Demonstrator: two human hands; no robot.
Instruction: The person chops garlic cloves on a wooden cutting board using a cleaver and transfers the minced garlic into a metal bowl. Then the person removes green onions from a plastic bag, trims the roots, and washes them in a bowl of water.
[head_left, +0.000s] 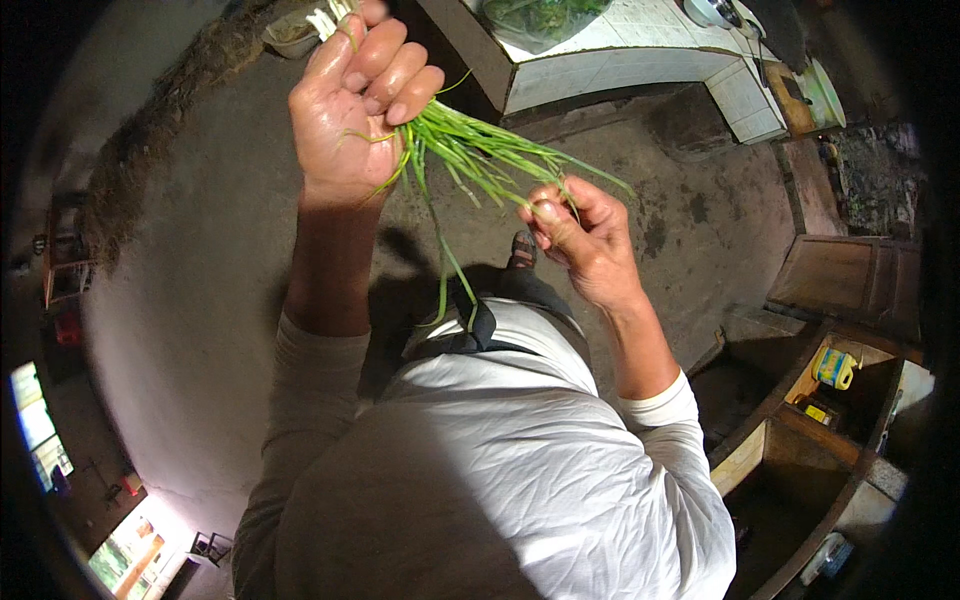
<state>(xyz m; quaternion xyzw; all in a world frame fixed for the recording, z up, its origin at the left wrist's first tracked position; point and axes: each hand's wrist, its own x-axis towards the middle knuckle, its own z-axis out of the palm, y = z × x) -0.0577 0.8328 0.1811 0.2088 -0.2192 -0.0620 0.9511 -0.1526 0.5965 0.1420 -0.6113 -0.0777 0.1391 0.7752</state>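
A bunch of green onions (469, 139) passes through my left hand (356, 105), whose fingers are curled tightly around it. The white stalk ends (330, 19) stick out above that fist, near the top of the view. Green leaves fan out from below the fist to the right, and a few long ones dangle toward my waist. My right hand (589, 236) pinches some leaf tips between thumb and fingers. Both hands are raised in front of my body, above the floor.
A white-tiled counter (600, 82) at the top carries a plastic bag of greens (544, 19) and a metal bowl (712, 11). Low right stands an open compartmented cabinet (817, 435) holding a yellow jug (834, 367). A wooden board (793, 97) lies beside a green basin (823, 94).
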